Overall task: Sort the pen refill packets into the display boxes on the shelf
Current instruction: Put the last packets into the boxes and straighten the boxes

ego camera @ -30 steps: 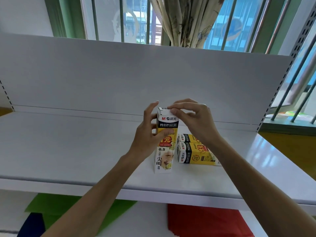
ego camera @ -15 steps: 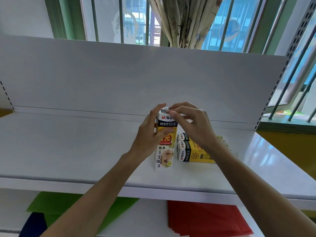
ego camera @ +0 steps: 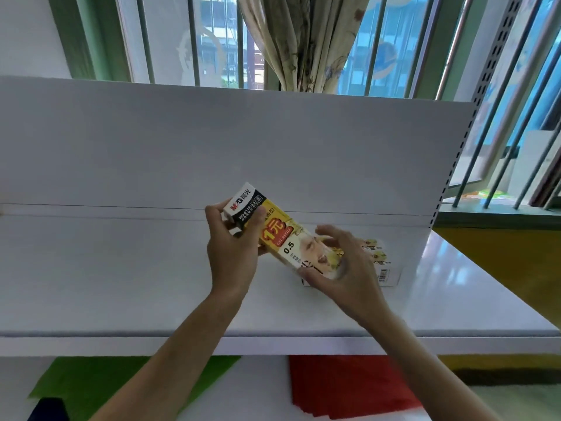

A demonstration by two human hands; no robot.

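Gripping tilted display box's [ego camera: 285, 238] top in curled left hand [ego camera: 232, 250] fingers, cupping base in right hand [ego camera: 343, 268], above shelf [ego camera: 121, 284] near right edge; risking dropping it onto second box [ego camera: 385, 265] through slackening hold.

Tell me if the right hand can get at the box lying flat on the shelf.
Likely yes, once freed: the flat box lies just beyond the right hand, nothing between, but that hand grips the tilted box.

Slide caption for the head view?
Tilted refill box held by left hand and right hand over the shelf; second box lies behind.
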